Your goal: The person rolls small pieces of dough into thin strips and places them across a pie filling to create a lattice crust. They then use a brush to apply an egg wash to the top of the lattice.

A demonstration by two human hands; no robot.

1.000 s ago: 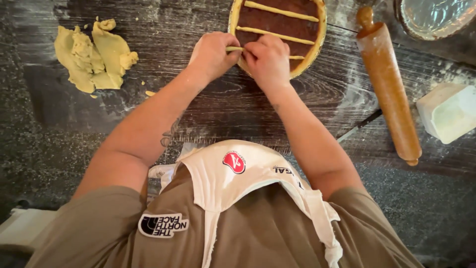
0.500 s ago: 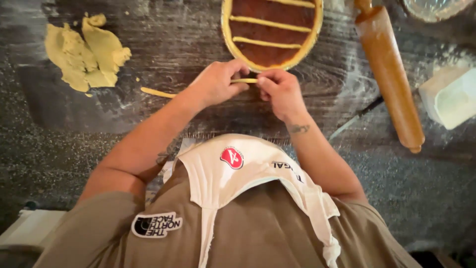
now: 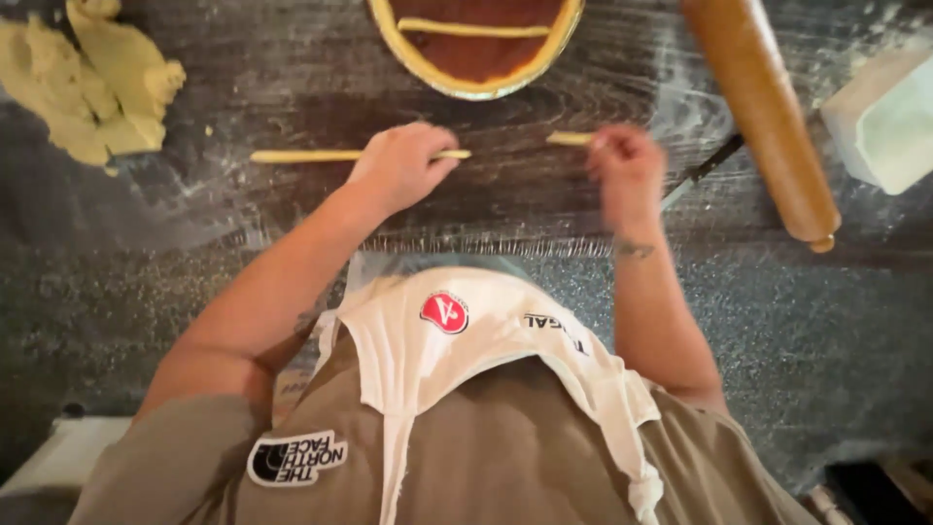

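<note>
Landmark: I take the round tart with dark red filling and pale pastry rim [image 3: 476,58], at the top edge of my view, as the reference for everything else.
Left hand: my left hand [image 3: 400,165] sits below the tart and a little to its left, knuckles up, pressed down on a long thin pale strip of dough [image 3: 321,156]. The fingers are curled over the strip, grasping it against the board.
Long strip: it lies flat on the dark floured wooden board [image 3: 292,87], running sideways below the tart, its free end reaching well out to the left and a short end showing to the right of the hand.
Right hand: my right hand [image 3: 627,170] is below the tart and to its right, blurred; the fingertips pinch the end of a short pale piece of dough strip [image 3: 569,138].
Short piece: it lies just below the tart's rim, apart from the long strip.
On the tart: one pale dough strip [image 3: 473,27] already lies across the filling.
Far left of the tart: a rough lump of yellowish dough [image 3: 87,87].
Right of the tart: a brown wooden rolling pin [image 3: 763,112], slanting, and beyond it a pale rectangular block [image 3: 884,122]; what it is I cannot tell.
</note>
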